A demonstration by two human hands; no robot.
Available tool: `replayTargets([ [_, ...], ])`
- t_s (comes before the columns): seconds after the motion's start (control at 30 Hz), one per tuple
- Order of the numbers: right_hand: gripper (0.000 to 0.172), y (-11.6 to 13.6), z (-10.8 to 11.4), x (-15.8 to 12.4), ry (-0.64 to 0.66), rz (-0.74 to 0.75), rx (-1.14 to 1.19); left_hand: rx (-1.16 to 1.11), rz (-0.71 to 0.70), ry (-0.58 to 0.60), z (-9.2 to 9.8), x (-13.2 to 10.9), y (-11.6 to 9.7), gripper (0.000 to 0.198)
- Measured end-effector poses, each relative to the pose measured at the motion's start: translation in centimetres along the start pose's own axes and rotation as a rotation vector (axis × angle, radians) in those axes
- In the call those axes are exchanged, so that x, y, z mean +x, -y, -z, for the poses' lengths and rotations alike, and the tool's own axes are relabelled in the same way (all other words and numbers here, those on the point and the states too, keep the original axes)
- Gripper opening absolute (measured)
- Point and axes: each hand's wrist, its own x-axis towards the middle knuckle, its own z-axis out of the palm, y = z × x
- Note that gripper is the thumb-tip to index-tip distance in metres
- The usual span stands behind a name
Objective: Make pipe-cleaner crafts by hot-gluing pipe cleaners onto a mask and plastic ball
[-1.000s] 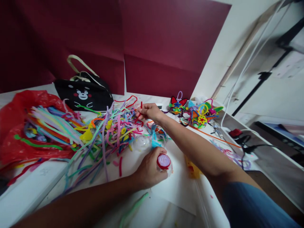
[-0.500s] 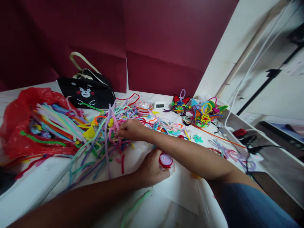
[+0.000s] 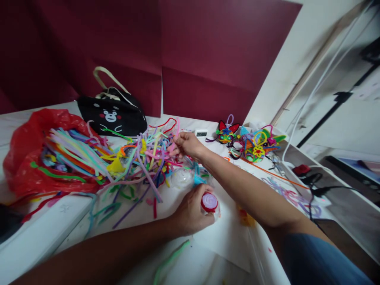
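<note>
My left hand (image 3: pixel 192 213) is closed around a clear, roundish object with a coiled lilac disc (image 3: pixel 209 201) rimmed in red fuzzy stem. Most of that object is hidden behind my fingers. Farther back, my right hand (image 3: pixel 188 144) pinches a pink pipe cleaner (image 3: pixel 177 126), one end of which sticks up above the fingertips. Just left of it spreads a tangled heap of coloured pipe cleaners (image 3: pixel 145 152). A clear plastic ball (image 3: pixel 181 179) lies on the table between my two hands, with a light blue fuzzy piece (image 3: pixel 199 179) beside it.
At the left, a red plastic bag (image 3: pixel 18 166) holds more pipe cleaners. Behind stand a black bag with a bear face (image 3: pixel 111 116) and a small digital clock (image 3: pixel 201 133). Finished pipe-cleaner figures (image 3: pixel 226 132) sit back right, near cables (image 3: pixel 314 182). A green stem (image 3: pixel 170 259) lies in front.
My right hand has moved right and back, drawing the pink pipe cleaner out of the heap's left part. The clear ball has come into view. My left hand keeps its hold.
</note>
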Motion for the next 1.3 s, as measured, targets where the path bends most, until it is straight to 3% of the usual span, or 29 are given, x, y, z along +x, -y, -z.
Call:
replayTargets([
  [0.27, 0.017, 1.9, 2.6, -0.6, -0.119, 0.138, 0.189, -0.001, 0.034, -0.01, -0.2, -0.1, 0.2, 0.052],
  [0.63, 0.011, 4.9, 3.6, -1.3, -0.235, 0.475, 0.277, 0.009, 0.045, -0.015, 0.0, -0.1, -0.3, 0.05],
  [0.8, 0.017, 4.6, 3.8, -1.1, -0.212, 0.263, 0.174, 0.007, 0.06, -0.007, 0.1, 0.0, -0.5, 0.05],
  [0.9, 0.018, 4.0, 4.2, -1.4, -0.196, 0.247, 0.14, 0.007, 0.06, -0.012, 0.0, 0.1, -0.4, 0.05],
  [1.1, 0.028, 1.7, 3.4, -2.8, 0.137, 0.01, -0.1, 0.004, 0.024, -0.011, -0.1, 0.0, 0.1, 0.052],
  [1.2, 0.025, 1.8, 2.9, -3.2, 0.174, 0.014, -0.113, -0.001, 0.023, -0.003, 0.0, 0.1, 0.1, 0.052],
  [1.3, 0.019, 3.2, 3.4, -3.3, 0.131, 0.084, -0.062, 0.0, 0.037, 0.005, 0.0, 0.1, 0.1, 0.052],
])
